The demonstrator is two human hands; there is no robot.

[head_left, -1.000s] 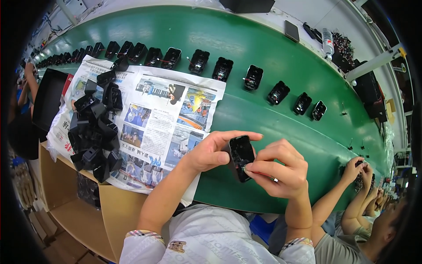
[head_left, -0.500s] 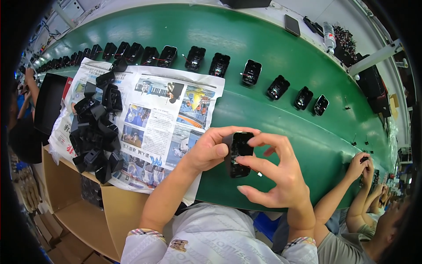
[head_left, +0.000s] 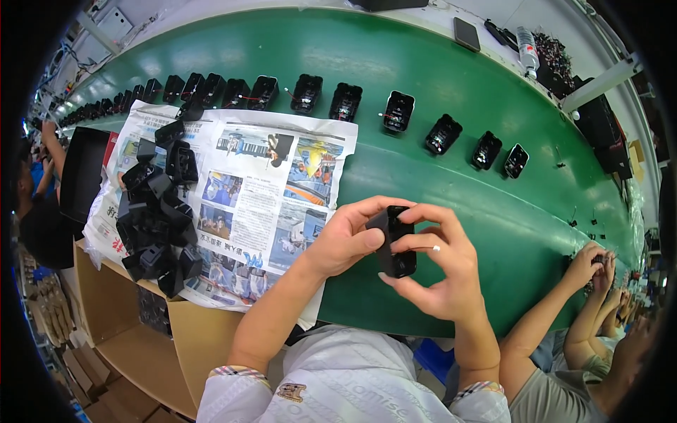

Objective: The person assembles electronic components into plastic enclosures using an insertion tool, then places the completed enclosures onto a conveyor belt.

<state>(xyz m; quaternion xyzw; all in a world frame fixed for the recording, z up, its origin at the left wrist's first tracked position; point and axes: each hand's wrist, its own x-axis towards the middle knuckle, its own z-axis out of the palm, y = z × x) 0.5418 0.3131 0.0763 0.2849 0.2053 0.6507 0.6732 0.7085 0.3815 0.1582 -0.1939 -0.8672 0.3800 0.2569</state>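
Observation:
In my left hand [head_left: 347, 238] is a small black open-faced plastic housing [head_left: 403, 262], held upright between thumb and fingers with its hollow side turned to the right. My right hand [head_left: 446, 271] closes on it from the other side: its forefinger sits at the upper end, another finger reaches into the opening, and the thumb touches the lower end. A tiny white connector [head_left: 436, 247] shows against the right fingers. What lies inside the housing is mostly hidden. Beyond my hands, similar housings [head_left: 399, 111] stand in a long row, some with thin red wires.
A newspaper sheet [head_left: 247, 169] on the green table [head_left: 395, 42] bears a pile of black housings [head_left: 159, 211] at left. Below it stands an open cardboard box [head_left: 134, 352]. Another person's hands [head_left: 592, 264] work at the right. A phone [head_left: 466, 34] and bottle [head_left: 527, 51] lie farther back.
The housing has turned so its opening faces more to the right. My right thumb has come up against its lower end, and the white connector has shifted up beside the fingers.

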